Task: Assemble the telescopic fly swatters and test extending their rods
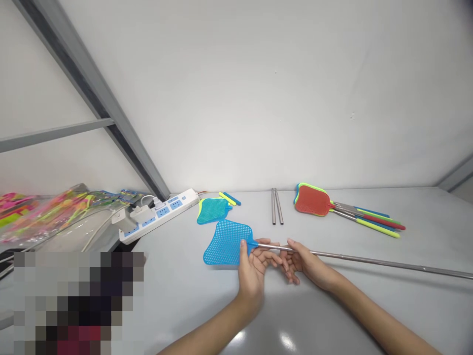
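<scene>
A blue fly swatter with a perforated head point(228, 244) is held over the table in both my hands. My left hand point(254, 266) holds it where the head meets the rod, thumb against the head's edge and fingers under the rod. Just to the right, my right hand point(303, 264) supports the long metal rod point(373, 260) between its thumb and loosely curled fingers. The extended rod runs on past the right edge of the view, so its far end is hidden. Behind the blue head lie a teal swatter head point(213, 210) and a yellow one mostly under it.
Two bare metal rods point(274, 207) lie near the wall. Yellow and blue grips point(227, 198) lie left of them. Finished swatters with a red head point(313, 200) on top are stacked at right. A power strip point(158, 219) and bagged colourful parts point(55, 212) occupy the left.
</scene>
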Demonstrator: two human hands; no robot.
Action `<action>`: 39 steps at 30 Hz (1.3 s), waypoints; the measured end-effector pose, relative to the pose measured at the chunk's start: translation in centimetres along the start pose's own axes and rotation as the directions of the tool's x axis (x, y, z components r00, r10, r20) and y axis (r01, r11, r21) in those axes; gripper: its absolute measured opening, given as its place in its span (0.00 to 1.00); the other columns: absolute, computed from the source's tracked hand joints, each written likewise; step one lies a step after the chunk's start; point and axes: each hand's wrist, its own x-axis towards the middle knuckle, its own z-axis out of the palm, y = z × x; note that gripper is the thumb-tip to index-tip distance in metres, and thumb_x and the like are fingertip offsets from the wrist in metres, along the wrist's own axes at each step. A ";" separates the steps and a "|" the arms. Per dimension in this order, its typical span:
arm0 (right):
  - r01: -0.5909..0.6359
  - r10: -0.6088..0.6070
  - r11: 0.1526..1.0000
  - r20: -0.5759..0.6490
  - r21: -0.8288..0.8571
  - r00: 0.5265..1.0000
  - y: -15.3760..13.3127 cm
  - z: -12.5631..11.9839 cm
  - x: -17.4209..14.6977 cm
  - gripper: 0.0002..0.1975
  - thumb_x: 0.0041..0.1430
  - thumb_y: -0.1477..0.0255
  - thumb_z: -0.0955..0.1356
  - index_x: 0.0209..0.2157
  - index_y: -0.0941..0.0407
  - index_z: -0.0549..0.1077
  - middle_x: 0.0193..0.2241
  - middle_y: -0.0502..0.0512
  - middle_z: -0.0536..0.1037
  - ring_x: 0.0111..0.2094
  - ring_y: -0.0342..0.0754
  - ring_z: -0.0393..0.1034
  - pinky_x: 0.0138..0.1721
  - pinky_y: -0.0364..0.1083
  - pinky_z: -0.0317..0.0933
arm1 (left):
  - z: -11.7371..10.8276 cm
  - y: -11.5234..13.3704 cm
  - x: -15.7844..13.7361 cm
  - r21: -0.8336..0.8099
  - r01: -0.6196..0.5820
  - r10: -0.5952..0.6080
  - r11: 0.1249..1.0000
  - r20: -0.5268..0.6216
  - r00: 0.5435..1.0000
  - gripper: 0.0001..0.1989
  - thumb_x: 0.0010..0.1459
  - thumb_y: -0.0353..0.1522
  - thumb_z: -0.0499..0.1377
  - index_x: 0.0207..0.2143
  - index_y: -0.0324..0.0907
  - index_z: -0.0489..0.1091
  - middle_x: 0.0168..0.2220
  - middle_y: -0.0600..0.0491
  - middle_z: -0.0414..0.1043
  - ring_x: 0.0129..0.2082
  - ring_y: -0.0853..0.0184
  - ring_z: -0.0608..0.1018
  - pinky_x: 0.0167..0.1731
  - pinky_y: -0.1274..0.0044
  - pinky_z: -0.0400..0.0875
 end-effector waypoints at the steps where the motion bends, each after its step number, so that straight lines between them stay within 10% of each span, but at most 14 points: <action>1: 0.011 -0.012 1.000 -0.021 -0.016 1.000 -0.2 0.1 -0.1 0.27 0.56 0.56 0.50 0.18 0.60 0.64 0.14 0.51 0.64 0.15 0.41 0.60 0.17 0.40 0.52 | 0.0 0.0 0.1 -0.012 -0.003 0.003 1.000 -0.021 1.000 0.21 0.55 0.43 0.44 0.30 0.34 0.66 0.24 0.45 0.72 0.21 0.65 0.73 0.26 0.74 0.63; 20: 0.342 -0.285 0.936 -0.393 0.083 0.874 -2.3 -1.2 -0.9 0.24 0.55 0.61 0.55 0.11 0.57 0.63 0.11 0.49 0.55 0.15 0.42 0.51 0.18 0.44 0.46 | 0.1 2.6 1.4 0.088 -0.212 0.224 0.973 -0.172 0.959 0.16 0.54 0.41 0.46 0.29 0.38 0.64 0.28 0.50 0.71 0.21 0.71 0.71 0.25 0.79 0.61; 39: -0.071 0.069 0.991 0.019 0.118 0.997 -1.4 -2.2 -0.8 0.25 0.55 0.59 0.52 0.20 0.61 0.67 0.15 0.53 0.65 0.17 0.44 0.62 0.15 0.40 0.47 | -0.6 0.7 -0.4 0.220 -0.187 0.239 0.957 -0.242 0.940 0.21 0.54 0.45 0.41 0.33 0.37 0.62 0.31 0.42 0.73 0.16 0.67 0.72 0.18 0.76 0.59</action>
